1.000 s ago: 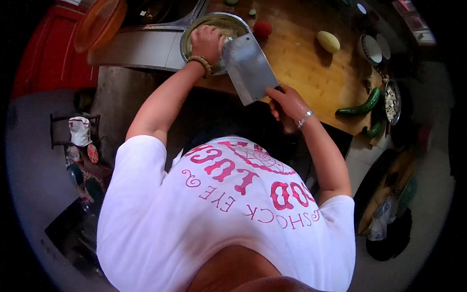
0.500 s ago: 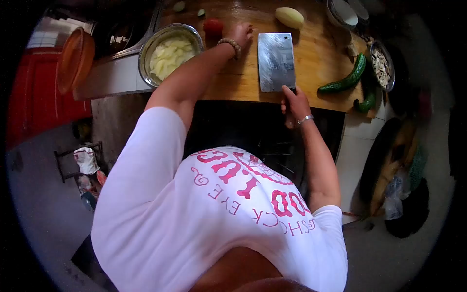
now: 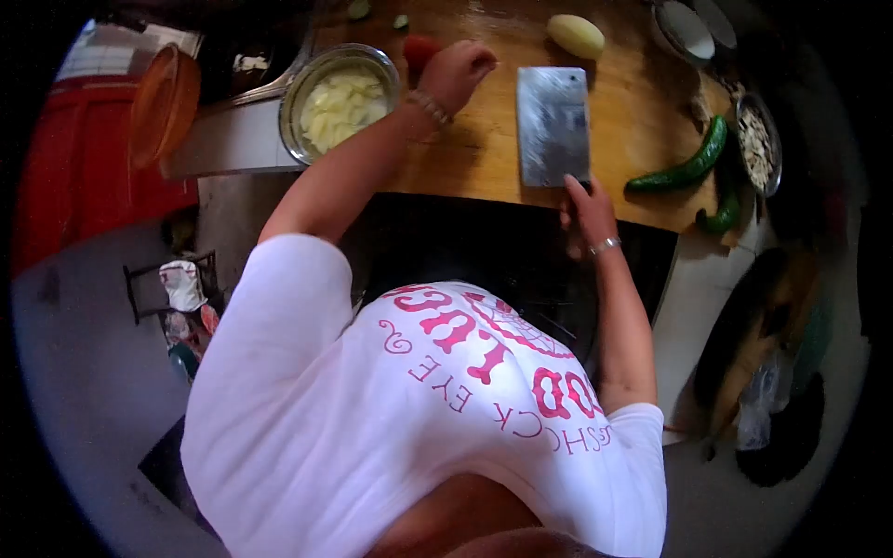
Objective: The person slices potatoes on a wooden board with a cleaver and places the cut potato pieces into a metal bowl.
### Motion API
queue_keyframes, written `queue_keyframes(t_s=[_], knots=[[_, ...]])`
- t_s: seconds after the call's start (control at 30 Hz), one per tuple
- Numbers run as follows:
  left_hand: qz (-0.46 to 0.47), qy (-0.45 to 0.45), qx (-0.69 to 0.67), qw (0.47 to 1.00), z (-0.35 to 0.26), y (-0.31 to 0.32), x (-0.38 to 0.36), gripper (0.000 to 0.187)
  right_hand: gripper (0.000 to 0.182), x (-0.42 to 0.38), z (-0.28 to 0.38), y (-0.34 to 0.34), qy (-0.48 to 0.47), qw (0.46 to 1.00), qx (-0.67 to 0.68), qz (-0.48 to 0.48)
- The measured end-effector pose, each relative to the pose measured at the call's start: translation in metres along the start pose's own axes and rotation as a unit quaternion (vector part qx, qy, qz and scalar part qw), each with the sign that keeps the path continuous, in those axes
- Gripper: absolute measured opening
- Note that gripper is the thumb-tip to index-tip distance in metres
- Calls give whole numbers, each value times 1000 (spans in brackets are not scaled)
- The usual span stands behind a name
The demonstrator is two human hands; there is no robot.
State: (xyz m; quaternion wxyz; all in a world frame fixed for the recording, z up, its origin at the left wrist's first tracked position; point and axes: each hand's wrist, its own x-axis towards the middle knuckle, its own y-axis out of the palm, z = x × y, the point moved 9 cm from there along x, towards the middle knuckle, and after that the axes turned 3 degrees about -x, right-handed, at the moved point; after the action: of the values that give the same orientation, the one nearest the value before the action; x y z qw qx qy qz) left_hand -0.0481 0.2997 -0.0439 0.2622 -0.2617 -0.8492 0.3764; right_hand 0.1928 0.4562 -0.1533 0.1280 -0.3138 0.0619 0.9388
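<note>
My right hand [image 3: 588, 219] grips the handle of a wide cleaver [image 3: 553, 126], whose blade lies flat over the wooden board [image 3: 484, 167] near its front edge. My left hand [image 3: 456, 76], with a beaded bracelet at the wrist, is above the board to the left of the blade, its fingers curled together; what they hold, if anything, is too small to make out. A red tomato [image 3: 420, 50] is partly hidden behind my left hand. Beyond the cleaver sits a peeled, pale yellow potato [image 3: 576, 36].
A metal bowl of pale slices [image 3: 289, 116] stands left of my left forearm. Green peppers [image 3: 684, 171] lie on the right, beside a dish of chopped pieces [image 3: 755, 144]. White bowls [image 3: 684, 31] are at the back right. An orange basin [image 3: 166, 107] stands far left.
My left hand has drawn back toward the tomato and now covers part of it, its fingers curled. The whole view has shifted slightly; the cleaver stays in my right hand.
</note>
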Motion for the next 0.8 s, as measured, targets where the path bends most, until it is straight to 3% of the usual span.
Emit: queue_keyframes(t_s=[0.03, 0.1, 0.13, 0.2, 0.27, 0.33, 0.37, 0.4, 0.5, 0.57, 0.63, 0.73, 0.8], knots=[[-47, 7, -33, 998, -10, -36, -17, 15, 27, -5, -3, -9, 4, 1000, 0, -6], [-141, -56, 118, 981, -5, -103, -49, 12, 26, -11, -7, -30, -9, 1000, -8, -24], [-145, 14, 63, 987, 9, -129, -63, 12, 26, -16, -7, -38, -24, 999, -21, -32], [-71, -16, 150, 986, 44, -149, -83, 11, 25, -29, 9, -48, -49, 996, -61, -45], [-24, -76, 224, 971, 83, -158, -100, 22, 25, -36, 21, -67, -75, 976, -176, -105], [-26, -73, 227, 971, 74, -161, -95, 22, 26, -40, 21, -79, -56, 970, -205, -121], [-27, -67, 230, 970, 68, -160, -88, 22, 27, -39, 25, -84, -111, 954, -242, -138], [-31, -57, 221, 973, 57, -151, -77, 22, 28, -42, 34, -92, -165, 932, -281, -159], [-34, 0, 178, 983, 1, -97, -26, 32, 29, -64, 47, -102, -139, 944, -234, -188], [-27, 101, 99, 990, -24, -45, 21, 44, 27, -75, 45, -114, -116, 950, -188, -221], [21, 97, 114, 988, -38, 16, 67, 66, 26, -88, 48, -122, -136, 946, -164, -245], [69, 62, 149, 985, -44, 85, 121, 79, 23, -109, 60, -133, -165, 933, -165, -273], [200, 32, 229, 952, -44, 124, 136, 88, 23, -113, 55, -138, -122, 950, -154, -245]])
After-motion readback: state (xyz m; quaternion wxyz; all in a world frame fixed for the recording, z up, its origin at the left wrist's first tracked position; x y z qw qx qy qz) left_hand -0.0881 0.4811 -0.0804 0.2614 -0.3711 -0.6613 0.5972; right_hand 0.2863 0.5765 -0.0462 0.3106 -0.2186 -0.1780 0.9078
